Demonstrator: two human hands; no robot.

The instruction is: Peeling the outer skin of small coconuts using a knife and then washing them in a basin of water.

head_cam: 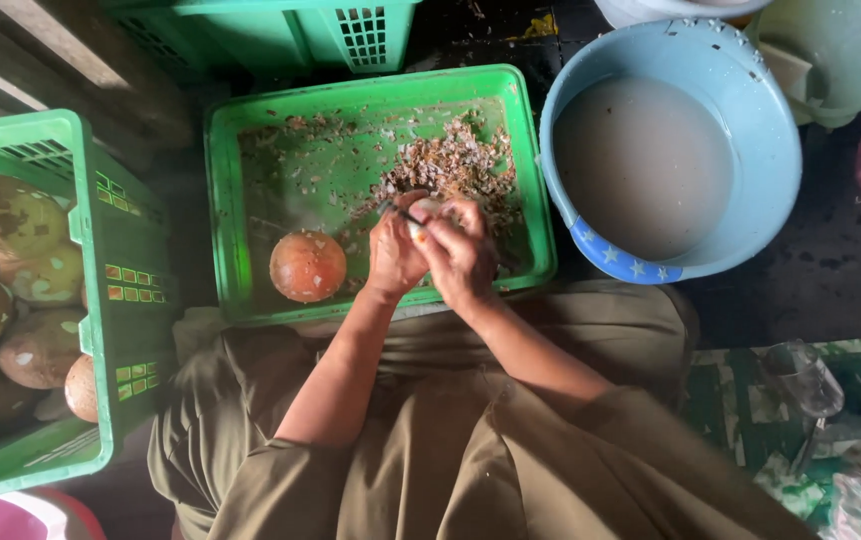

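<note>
One pale piece [424, 212] mid-peel over the green tray [225, 200] — both hands' fingers clenched on it, thin blade [400, 212] in left hand [395, 252], right hand [462, 258] steadying. Shavings [450, 160] piled up; round brown one [307, 266] and side crate [85, 300] untouched — plenty left, probably.

The dark, wet floor [830, 270] carries everything here. On it stands a shallow green plastic tray [525, 180], and just beside it on the right a round light blue plastic basin [770, 130] with cloudy water. Behind the basin, touching it, stands a pale green plastic bucket [850, 50]. On the left stands a deep green plastic crate [90, 300] full of brown coconuts. Another green plastic crate [290, 30] stands behind the tray. At the lower right lies a green patterned mat [740, 400].
</note>
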